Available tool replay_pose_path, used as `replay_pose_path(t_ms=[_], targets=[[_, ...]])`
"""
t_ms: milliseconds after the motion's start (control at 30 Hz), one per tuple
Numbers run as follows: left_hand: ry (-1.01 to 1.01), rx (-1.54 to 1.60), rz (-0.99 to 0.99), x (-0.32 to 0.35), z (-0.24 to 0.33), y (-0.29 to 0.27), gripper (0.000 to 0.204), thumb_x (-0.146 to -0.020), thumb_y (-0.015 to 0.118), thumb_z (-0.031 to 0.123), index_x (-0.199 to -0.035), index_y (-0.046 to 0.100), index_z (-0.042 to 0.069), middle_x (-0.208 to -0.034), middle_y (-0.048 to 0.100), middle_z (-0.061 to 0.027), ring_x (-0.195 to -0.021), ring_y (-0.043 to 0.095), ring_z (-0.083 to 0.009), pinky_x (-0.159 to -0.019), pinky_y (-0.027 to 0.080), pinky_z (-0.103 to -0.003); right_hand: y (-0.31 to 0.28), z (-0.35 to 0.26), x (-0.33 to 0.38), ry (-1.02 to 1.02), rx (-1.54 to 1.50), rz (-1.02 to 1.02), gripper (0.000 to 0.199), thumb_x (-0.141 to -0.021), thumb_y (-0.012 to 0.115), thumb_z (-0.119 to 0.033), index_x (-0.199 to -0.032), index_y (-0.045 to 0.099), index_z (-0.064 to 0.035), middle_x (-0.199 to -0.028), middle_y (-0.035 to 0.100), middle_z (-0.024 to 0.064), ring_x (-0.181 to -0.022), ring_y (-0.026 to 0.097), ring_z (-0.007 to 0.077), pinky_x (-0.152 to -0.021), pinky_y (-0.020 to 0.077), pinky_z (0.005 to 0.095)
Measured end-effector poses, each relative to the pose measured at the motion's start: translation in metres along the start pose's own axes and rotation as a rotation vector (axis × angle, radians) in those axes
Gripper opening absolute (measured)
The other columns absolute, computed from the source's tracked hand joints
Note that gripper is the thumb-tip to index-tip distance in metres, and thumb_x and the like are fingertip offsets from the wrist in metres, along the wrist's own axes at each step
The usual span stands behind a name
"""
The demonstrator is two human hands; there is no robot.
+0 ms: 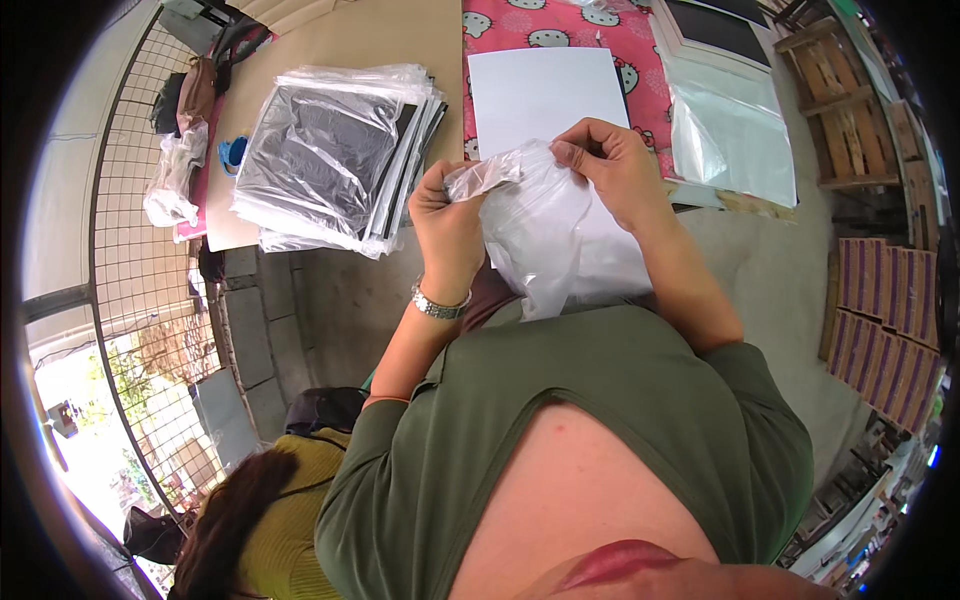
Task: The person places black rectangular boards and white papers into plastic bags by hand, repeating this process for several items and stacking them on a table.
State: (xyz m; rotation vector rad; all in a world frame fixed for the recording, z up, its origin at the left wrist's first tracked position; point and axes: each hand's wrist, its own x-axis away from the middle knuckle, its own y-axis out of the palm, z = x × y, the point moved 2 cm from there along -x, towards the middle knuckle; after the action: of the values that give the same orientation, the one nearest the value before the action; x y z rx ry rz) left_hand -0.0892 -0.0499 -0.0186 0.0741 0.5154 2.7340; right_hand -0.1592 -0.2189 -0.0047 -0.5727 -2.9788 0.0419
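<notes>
Between my two hands hangs a crumpled clear plastic bag, spread in front of my chest. My left hand pinches its bunched edge on one side. On the other side my right hand grips the bag's upper edge between thumb and fingers. Behind and under the bag lies a white sheet or board, its far part resting on the table and its near part partly hidden by the plastic. To the left sits a stack of dark flat items in clear plastic sleeves.
Clear plastic sleeves lie at the table's right. A pink patterned cloth covers the middle. A blue tape roll is beside the stack. Another person is close on my left. Wooden pallets and boxes stand at right.
</notes>
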Motion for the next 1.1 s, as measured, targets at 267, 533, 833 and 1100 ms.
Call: replay_pose_path(t_ms=[267, 533, 833, 1100], targets=[[-0.008, -0.129, -0.135, 0.009, -0.008, 0.012, 0.017, -0.082, 0.063, 0.006, -0.096, 0.054, 0.002, -0.078, 0.053, 0.0022, -0.063, 0.041, -0.0024, -0.056, 0.036, -0.017, 0.01, 0.0, -0.025, -0.152, -0.183, 0.151, 0.015, -0.086, 0.06, -0.016, -0.082, 0.058, -0.0014, -0.067, 0.057, -0.0008, -0.058, 0.049, 0.0071, -0.055, 0.0412, 0.0232], [-0.419, 0.266, -0.238, -0.008, 0.022, -0.047, 0.03, -0.094, 0.046, 0.029, -0.097, 0.057, 0.001, -0.084, 0.063, -0.0051, -0.075, 0.06, -0.0117, -0.069, 0.049, -0.025, 0.036, 0.009, 0.016, 0.389, -0.098, -0.907, 0.026, -0.086, 0.059, -0.031, -0.09, 0.061, -0.0051, -0.071, 0.058, -0.0006, -0.063, 0.053, 0.008, -0.06, 0.0459, 0.0243], [-0.543, 0.183, -0.171, 0.023, 0.049, -0.059, 0.049, -0.089, 0.049, 0.043, -0.108, 0.054, -0.002, -0.096, 0.06, -0.0098, -0.082, 0.059, -0.0163, -0.07, 0.05, -0.033, -0.005, -0.003, 0.002, 0.185, -0.412, -0.687, 0.016, -0.09, 0.053, -0.017, -0.087, 0.057, -0.0019, -0.079, 0.059, 0.0013, -0.069, 0.054, 0.0097, -0.069, 0.0451, 0.0262], [-0.542, -0.557, -0.542, 0.023, 0.036, -0.061, 0.026, -0.086, 0.058, 0.019, -0.105, 0.06, 0.002, -0.09, 0.062, -0.0025, -0.087, 0.053, -0.0109, -0.079, 0.042, -0.027, -0.053, -0.012, -0.041, -0.234, -0.788, -0.427, 0.013, -0.083, 0.053, -0.01, -0.094, 0.058, -0.0058, -0.087, 0.058, 0.0048, -0.088, 0.057, 0.0199, -0.094, 0.0389, 0.0398]])
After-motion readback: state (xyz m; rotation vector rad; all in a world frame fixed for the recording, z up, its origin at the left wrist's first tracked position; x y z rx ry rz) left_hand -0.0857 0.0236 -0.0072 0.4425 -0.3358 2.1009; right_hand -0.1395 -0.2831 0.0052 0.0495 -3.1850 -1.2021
